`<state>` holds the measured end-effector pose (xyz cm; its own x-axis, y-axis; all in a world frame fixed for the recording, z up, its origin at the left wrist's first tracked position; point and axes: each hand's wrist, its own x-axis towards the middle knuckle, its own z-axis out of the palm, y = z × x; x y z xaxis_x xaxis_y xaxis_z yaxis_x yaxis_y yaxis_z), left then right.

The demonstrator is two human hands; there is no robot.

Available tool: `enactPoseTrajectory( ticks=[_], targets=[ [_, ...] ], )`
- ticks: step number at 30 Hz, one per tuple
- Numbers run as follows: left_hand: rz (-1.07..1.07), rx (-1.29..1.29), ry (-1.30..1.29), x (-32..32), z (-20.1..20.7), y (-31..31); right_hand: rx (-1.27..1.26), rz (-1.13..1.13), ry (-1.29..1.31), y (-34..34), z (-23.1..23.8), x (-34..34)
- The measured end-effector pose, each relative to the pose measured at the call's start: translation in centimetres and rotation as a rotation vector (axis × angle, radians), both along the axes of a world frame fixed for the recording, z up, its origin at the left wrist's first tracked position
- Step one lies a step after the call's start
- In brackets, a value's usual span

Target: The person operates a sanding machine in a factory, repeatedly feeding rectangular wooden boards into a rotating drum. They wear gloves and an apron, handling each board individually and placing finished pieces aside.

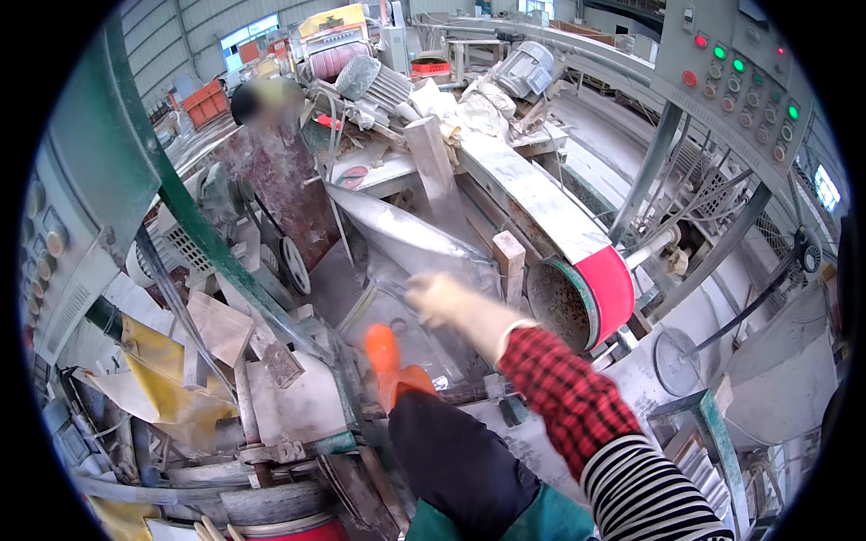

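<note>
Fingers (420, 295) of the right hand (439, 302) blur, spread or pressed together I can't tell, near the curved grey sheet (397, 227); if the orange boot (382, 347) slips, that hand could strike the red belt (606, 293).

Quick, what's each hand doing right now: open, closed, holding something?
Left hand: seemingly just peeking in at the lower edge; cannot tell.
Right hand: stretched forward but blurred; open, closed or holding anything, cannot tell.

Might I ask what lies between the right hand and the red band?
The head view shows a wooden block between the right hand and the red band.
</note>
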<state>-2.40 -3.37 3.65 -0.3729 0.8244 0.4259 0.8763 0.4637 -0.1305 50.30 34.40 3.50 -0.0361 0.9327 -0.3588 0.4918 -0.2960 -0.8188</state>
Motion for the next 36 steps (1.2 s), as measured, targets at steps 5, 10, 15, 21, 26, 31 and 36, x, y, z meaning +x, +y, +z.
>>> enactPoseTrajectory(
  ticks=[5,10,15,21,26,31,36],
  targets=[
    [0.361,-0.023,-0.189,-3.2,2.4,1.3,-0.136,0.415,0.275,-6.1,0.5,-16.3],
    [0.482,-0.14,0.025,-8.0,-0.9,0.0,-0.069,0.59,0.283,-10.2,0.2,-21.8],
    [0.4,-0.092,0.022,-5.6,0.2,0.4,-0.107,0.578,0.216,-10.2,-5.7,-19.8],
    [0.496,-0.141,-0.286,-10.6,-1.8,-0.1,-0.068,0.466,0.224,-8.5,-7.4,-18.1],
    [0.271,-0.073,0.034,-9.4,-1.6,-0.1,-0.111,0.516,0.167,-9.2,-6.7,-18.2],
    [0.5,-0.136,-0.257,-11.6,-3.8,0.1,-0.091,0.631,0.112,-10.2,-6.0,-18.6],
    [0.5,-0.109,-0.227,-12.9,-5.2,-0.4,-0.07,0.659,0.091,-10.3,-6.1,-18.9]
  ],
)
